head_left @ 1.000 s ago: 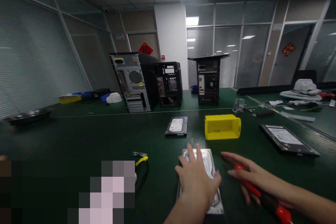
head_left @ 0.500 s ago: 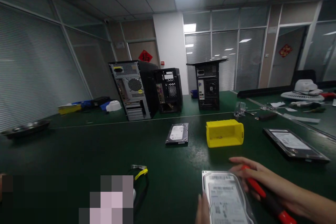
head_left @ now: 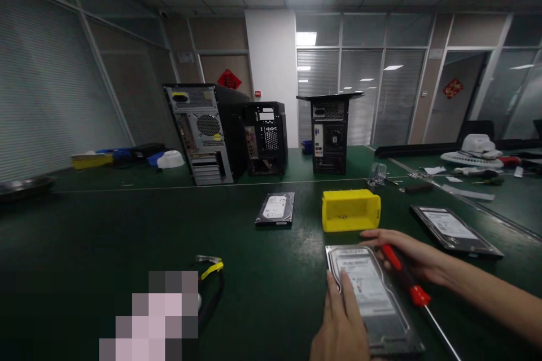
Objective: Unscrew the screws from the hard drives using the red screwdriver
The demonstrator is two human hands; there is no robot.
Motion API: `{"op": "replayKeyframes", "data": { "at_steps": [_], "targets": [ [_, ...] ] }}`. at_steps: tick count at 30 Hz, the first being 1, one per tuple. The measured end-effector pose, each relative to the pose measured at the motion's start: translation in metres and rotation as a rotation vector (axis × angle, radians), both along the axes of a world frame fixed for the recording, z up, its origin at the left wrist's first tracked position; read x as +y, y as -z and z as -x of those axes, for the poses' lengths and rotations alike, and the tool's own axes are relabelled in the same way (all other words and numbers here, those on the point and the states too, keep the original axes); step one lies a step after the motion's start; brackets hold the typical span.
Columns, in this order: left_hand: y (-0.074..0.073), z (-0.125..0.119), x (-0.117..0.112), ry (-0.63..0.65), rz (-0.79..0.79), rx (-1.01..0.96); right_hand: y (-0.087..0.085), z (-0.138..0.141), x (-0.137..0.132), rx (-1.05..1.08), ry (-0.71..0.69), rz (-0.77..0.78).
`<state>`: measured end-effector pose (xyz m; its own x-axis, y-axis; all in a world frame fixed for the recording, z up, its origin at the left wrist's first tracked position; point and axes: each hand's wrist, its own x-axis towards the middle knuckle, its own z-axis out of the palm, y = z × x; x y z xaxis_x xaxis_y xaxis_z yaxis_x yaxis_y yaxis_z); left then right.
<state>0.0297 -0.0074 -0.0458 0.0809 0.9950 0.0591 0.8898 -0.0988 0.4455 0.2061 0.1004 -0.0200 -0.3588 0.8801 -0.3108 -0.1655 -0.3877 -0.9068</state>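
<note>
While both grips, the left hand (head_left: 341,324) and the right hand (head_left: 406,256), are at the same piece of hardware, the green surface (head_left: 127,242) stretches out ahead of them and to their left. Farthest ahead stand three computer cases: a tall one (head_left: 209,144) to the left, a dark frame (head_left: 280,127) beside it, and one with a raised top panel (head_left: 330,141) almost straight ahead. Light shows through the frame's back, so it looks partly stripped. A yellow bin (head_left: 351,196) lies just beyond the right grip.

All three hard drives lie outside the cases, so that much seems done. One drive (head_left: 276,210) lies ahead of the left grip; another (head_left: 451,228) is beyond the right forearm. The silver drive (head_left: 372,296) is between the grips, label up: the left lays its fingers along the face, though how firmly it clasps I cannot tell. Its cover is on, so any work inside appears not yet begun.

The right grip is closed around a red-and-black screwdriver (head_left: 420,296), its fingertips by the drive's far corner. The shaft points away from the drive, so no screw is being turned. A tiny metal piece (head_left: 344,216) sits in the bin.
</note>
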Motion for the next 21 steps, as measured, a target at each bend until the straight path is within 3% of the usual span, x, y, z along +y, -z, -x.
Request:
{"op": "replayKeyframes", "data": {
  "at_steps": [3,5,9,14,21],
  "targets": [
    [-0.022,0.002,0.013,0.141,0.101,-0.045,0.006,-0.008,0.023,-0.009,-0.021,0.024],
    [-0.027,0.005,0.021,0.154,0.086,-0.053,0.009,-0.012,0.037,-0.028,-0.021,0.017],
    [-0.019,0.009,0.034,0.161,-0.025,-0.065,0.011,-0.017,0.053,-0.090,-0.044,-0.017],
    [-0.003,0.010,0.039,0.264,-0.030,-0.136,0.006,-0.014,0.047,-0.136,-0.056,-0.078],
    [-0.005,0.004,0.030,0.226,-0.051,-0.184,0.013,-0.011,0.046,-0.136,-0.028,-0.106]
  ]
}}
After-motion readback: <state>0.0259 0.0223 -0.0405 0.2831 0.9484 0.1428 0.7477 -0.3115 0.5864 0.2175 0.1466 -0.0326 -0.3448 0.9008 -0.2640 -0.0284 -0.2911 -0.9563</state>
